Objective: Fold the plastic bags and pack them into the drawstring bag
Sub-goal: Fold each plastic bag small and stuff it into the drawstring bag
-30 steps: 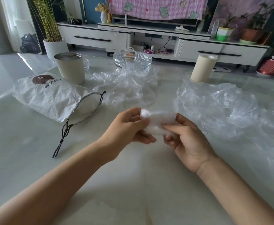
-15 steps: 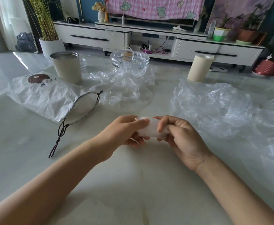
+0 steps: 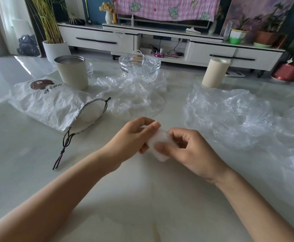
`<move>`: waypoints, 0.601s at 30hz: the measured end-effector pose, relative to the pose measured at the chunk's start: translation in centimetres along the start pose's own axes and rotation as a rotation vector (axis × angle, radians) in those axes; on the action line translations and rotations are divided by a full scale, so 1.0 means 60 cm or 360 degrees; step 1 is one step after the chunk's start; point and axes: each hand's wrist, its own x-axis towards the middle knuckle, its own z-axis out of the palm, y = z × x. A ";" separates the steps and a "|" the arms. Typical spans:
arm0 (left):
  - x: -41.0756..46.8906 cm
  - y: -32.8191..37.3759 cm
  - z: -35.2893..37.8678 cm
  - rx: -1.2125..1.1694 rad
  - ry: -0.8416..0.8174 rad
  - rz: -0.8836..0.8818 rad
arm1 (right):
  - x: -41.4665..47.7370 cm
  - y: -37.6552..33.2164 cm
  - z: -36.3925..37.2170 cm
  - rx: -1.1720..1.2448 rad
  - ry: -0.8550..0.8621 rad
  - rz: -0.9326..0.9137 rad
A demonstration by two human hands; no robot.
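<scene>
A small folded clear plastic bag [image 3: 160, 144] is held between both hands just above the table's middle. My left hand [image 3: 131, 137] pinches its left end with fingertips, and my right hand [image 3: 193, 151] curls round its right side, thumb over the front. The white drawstring bag [image 3: 52, 100] with a brown bear print lies on its side to the left, its mouth open toward the hands and its black cord [image 3: 64, 145] trailing forward. Loose crumpled clear plastic bags lie behind the hands [image 3: 135, 95] and to the right [image 3: 238, 116].
A beige metal cup [image 3: 72, 72] stands behind the drawstring bag. A glass bowl [image 3: 139, 63] sits at the back centre and a cream cylinder [image 3: 214, 72] at the back right. The pale table [image 3: 29, 172] reaches to the near edge; a TV cabinet stands beyond.
The folded bag has turned from lying across the hands to slanting down toward me. My right thumb has come over its front and both hands have shifted a little to the right.
</scene>
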 end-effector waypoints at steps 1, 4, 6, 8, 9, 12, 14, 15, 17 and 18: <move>0.000 0.001 0.000 -0.0078 -0.0022 -0.0075 | -0.002 -0.001 0.003 0.0005 -0.0018 -0.0028; 0.001 0.009 -0.002 -0.0320 -0.0123 -0.0376 | -0.004 0.002 0.013 0.0005 0.0065 -0.0121; -0.002 0.015 -0.005 -0.0373 -0.0273 -0.0550 | -0.004 0.003 0.017 0.0082 0.0065 -0.0193; -0.005 0.015 -0.005 -0.0328 -0.0356 -0.0565 | -0.004 0.001 0.020 0.0281 0.0046 -0.0200; -0.004 0.015 -0.004 -0.0298 -0.0306 -0.0518 | -0.003 0.001 0.020 0.0354 0.0088 -0.0184; -0.001 0.009 -0.001 -0.0171 0.0035 -0.0231 | 0.005 0.008 0.020 0.0284 0.0366 -0.0201; -0.002 0.011 0.000 -0.0147 0.0076 -0.0034 | 0.008 0.008 0.018 0.0195 0.0446 -0.0194; -0.004 0.012 0.002 -0.0123 0.0033 0.0033 | 0.009 0.009 0.016 0.0173 0.0447 -0.0186; -0.006 0.010 0.002 -0.0028 -0.0012 0.0120 | 0.007 0.009 0.013 0.0214 0.0407 -0.0155; -0.004 0.007 0.002 -0.0003 0.0009 0.0147 | 0.006 0.009 0.013 0.0258 0.0377 -0.0137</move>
